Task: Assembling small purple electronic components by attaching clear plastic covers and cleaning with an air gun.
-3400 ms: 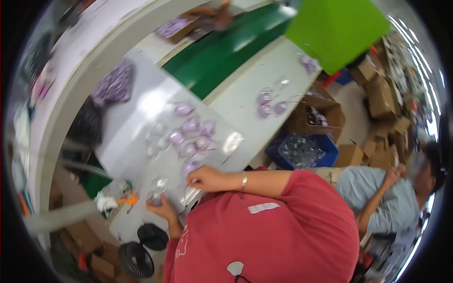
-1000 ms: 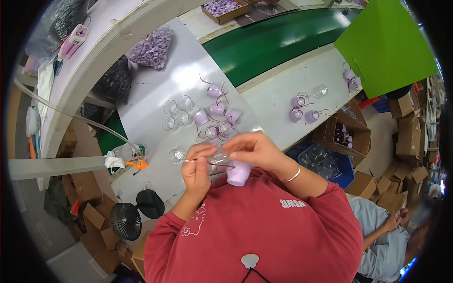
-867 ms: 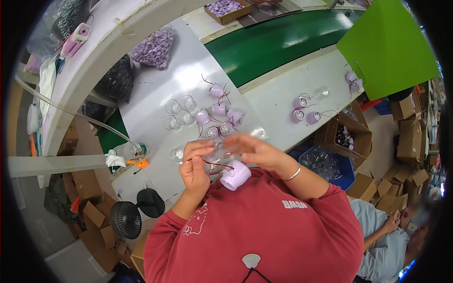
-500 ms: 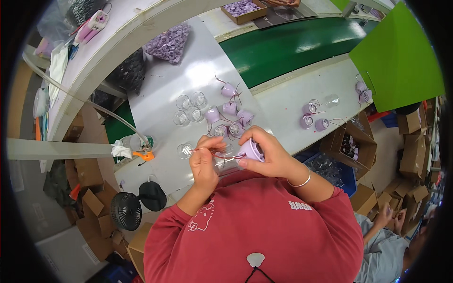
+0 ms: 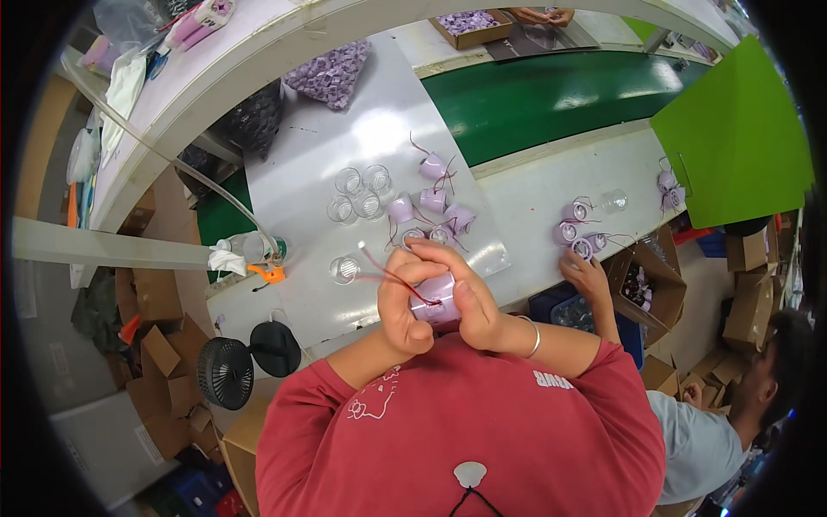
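We see clear cups (image 5: 360, 193) and lilac pots (image 5: 435, 200) mid-bench, a bag of lilac parts (image 5: 332, 73) at its far edge, a black fan (image 5: 226, 372) below its near-left corner

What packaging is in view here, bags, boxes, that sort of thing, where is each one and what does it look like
Clear bag of purple parts: top of the white bench, lumpy.
Dark bag: left of it, under the shelf, black and bulging.
Shallow brown tray: far side of the green belt, holding purple parts.
Open brown carton: right of the bench, dark parts inside.
Flattened brown cartons: floor, lower left.
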`<act>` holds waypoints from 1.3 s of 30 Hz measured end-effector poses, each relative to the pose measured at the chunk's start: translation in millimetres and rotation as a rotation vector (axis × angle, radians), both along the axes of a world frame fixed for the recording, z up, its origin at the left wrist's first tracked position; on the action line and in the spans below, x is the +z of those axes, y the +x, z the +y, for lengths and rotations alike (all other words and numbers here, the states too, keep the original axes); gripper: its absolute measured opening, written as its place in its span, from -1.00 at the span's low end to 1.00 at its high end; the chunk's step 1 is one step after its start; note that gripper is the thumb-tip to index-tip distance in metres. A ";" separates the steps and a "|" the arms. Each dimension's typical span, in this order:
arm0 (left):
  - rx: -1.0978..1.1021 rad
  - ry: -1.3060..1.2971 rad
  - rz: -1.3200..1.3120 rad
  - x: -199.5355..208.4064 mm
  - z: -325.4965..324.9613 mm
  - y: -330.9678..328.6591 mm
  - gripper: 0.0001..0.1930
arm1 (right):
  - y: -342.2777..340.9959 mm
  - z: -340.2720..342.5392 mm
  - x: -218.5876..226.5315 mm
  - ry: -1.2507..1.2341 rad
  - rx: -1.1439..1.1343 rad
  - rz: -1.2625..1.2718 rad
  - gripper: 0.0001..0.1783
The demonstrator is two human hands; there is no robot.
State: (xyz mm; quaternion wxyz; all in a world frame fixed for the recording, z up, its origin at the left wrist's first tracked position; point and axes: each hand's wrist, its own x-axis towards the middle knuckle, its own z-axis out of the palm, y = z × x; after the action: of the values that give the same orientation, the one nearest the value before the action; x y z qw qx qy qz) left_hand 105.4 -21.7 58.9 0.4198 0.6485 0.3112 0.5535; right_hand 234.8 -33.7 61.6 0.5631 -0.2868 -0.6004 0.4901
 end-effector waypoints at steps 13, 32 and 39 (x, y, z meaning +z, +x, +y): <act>0.176 -0.718 -0.258 16.6 22.4 -23.1 -0.62 | 22.5 39.3 23.3 -1.008 0.499 0.149 -0.03; 0.295 -0.884 -0.475 -46.6 38.2 -20.1 -0.68 | 13.5 71.9 4.7 -0.383 0.293 -0.469 -0.33; 0.778 -0.431 0.458 -117.0 31.5 -106.3 -0.59 | 142.9 218.2 -161.6 -0.217 -0.680 -0.786 -0.31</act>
State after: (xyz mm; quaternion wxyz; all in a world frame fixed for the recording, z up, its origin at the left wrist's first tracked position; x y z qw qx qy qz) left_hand -0.9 9.8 -58.1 0.2274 0.4878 0.7215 0.4356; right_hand 377.7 184.6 -100.0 0.3898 -0.6839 -0.5850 0.1950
